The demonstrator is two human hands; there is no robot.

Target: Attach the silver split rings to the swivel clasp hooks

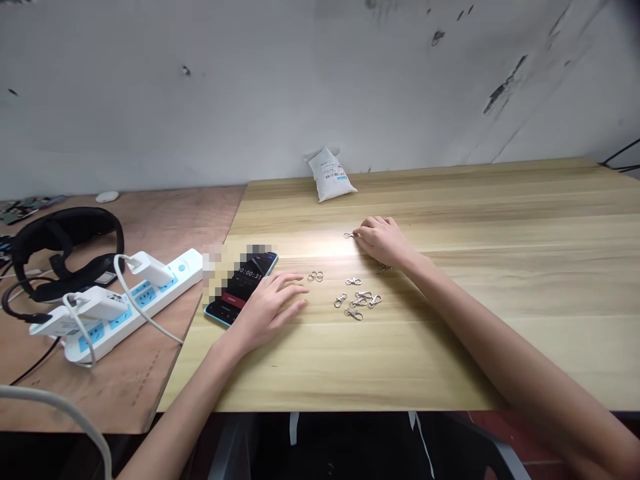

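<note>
Nearest you, at lower left, a white cable (60, 407) curves across the corner of the brown bench (150, 380). Behind it lie a black headset (65, 243) and a white power strip (145, 297) with chargers plugged in.

Next comes a phone (239, 288) at the left edge of the pale wooden table (500, 287), screen up and lit.

Your left hand (270, 303) rests palm down just beside the phone. The forearm rises from the lower left. The fingers are straight and slightly apart, hold nothing, and point right toward a pair of split rings (315, 276) just beyond their tips.

Further right, a small cluster of loose clasps (357, 300) lies flat on the table, between your two hands and touching neither.

A white packet (330, 175) sits at the back edge, against the wall.

Your right arm stretches in from the lower right, reaching across the table. Your right hand (383, 240) is palm down with its fingers curled and close together.

Their tips meet one silver clasp (350, 235), small and bright, which lies on the table well behind the cluster. Its long axis runs roughly left to right, and it juts leftward from your fingertips. You cannot tell whether the fingers pinch it or only touch it.
</note>
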